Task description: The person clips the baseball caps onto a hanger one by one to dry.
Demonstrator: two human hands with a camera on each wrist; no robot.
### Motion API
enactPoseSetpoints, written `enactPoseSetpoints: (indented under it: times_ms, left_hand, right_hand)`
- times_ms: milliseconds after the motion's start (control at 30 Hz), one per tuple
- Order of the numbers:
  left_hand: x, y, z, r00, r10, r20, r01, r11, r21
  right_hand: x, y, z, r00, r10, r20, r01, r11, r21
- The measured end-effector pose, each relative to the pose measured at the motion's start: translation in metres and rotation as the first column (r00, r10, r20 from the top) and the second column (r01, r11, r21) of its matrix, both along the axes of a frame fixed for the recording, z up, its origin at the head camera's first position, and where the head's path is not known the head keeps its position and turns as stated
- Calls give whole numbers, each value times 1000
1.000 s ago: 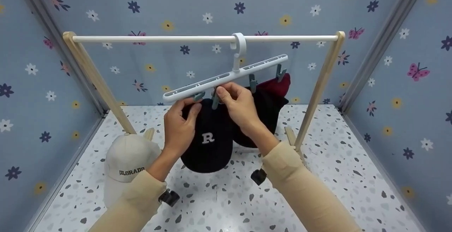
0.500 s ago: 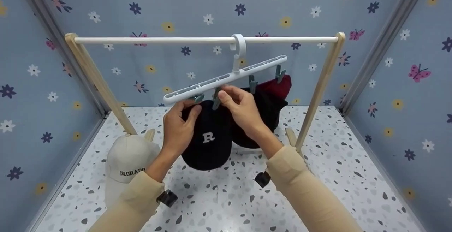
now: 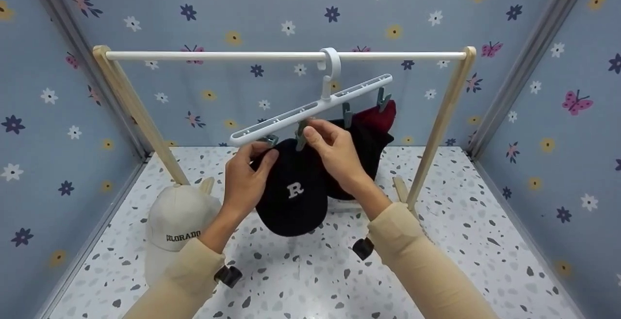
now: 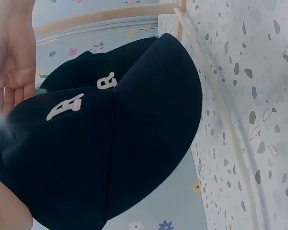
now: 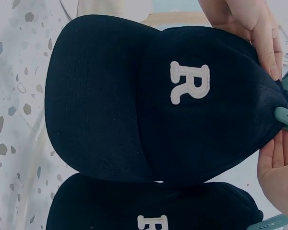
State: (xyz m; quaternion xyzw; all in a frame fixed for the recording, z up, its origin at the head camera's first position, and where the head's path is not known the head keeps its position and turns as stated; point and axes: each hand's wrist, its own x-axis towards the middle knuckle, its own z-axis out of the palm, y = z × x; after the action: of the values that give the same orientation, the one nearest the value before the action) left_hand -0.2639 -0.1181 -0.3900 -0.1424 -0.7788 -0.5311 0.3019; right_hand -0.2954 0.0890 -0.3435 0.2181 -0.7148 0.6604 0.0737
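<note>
A black baseball cap (image 3: 291, 212) with a white letter R hangs brim down beneath the white hanger (image 3: 271, 125). My left hand (image 3: 242, 178) pinches the cap's upper left edge between thumb and fingers, just below the hanger's outermost green clip (image 3: 270, 140). At the top of the crown, my right hand (image 3: 335, 154) grips a second green clip (image 3: 301, 138) with thumb and forefinger. In the right wrist view that clip (image 5: 285, 120) overlaps the crown's edge, with the right fingers (image 5: 278, 158) partly behind the cap.
Another black R cap (image 4: 93, 69) hangs farther right, beside dark red fabric (image 3: 381, 117) under the right-end clip (image 3: 383, 99). The hanger hooks over a white rail (image 3: 213, 56) on wooden legs (image 3: 439, 125). A beige COLORADO cap (image 3: 182, 212) lies on the speckled floor at left.
The held cap has shifted slightly right, and the hanger's left end has dipped and moved a little right. Both hands keep their hold.
</note>
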Motion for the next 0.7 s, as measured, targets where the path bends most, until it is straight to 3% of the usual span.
enactPoseSetpoints:
  times_ms: [700]
  left_hand:
    - [-3,-15,-11,999,3,50,-1,999,-52]
  right_hand:
    - [0,0,-8,997,-20,-79,23,999,43]
